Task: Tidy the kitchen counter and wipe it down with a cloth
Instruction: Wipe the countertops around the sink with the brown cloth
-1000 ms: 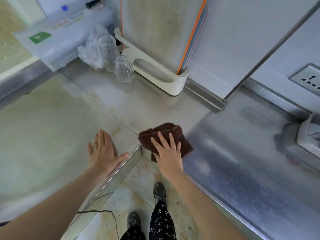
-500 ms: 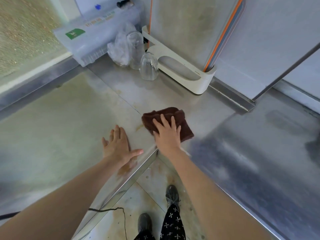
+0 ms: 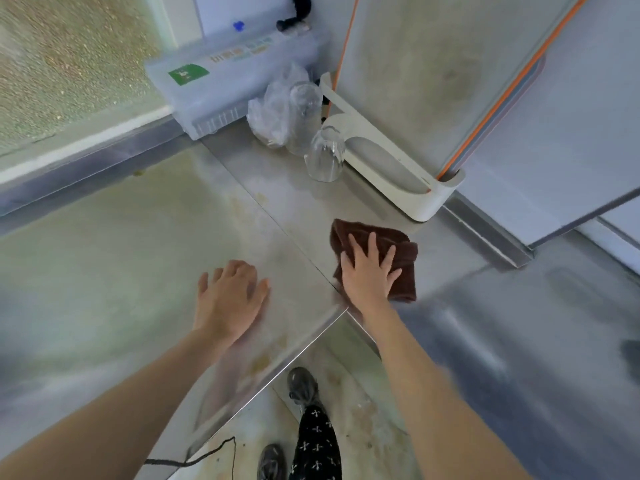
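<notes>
So over the last second the right hand (image 3: 369, 271) slides the brown cloth (image 3: 398, 258) away from the near corner edge of the desk (image 3: 138, 237), further in toward the white rack (image 3: 415, 188) at the back. The cloth now sits just right of the seam instead of on it. The left hand (image 3: 230, 299) shifts a bit too, fingers now bent rather than flat, thumb tucked in closer.
</notes>
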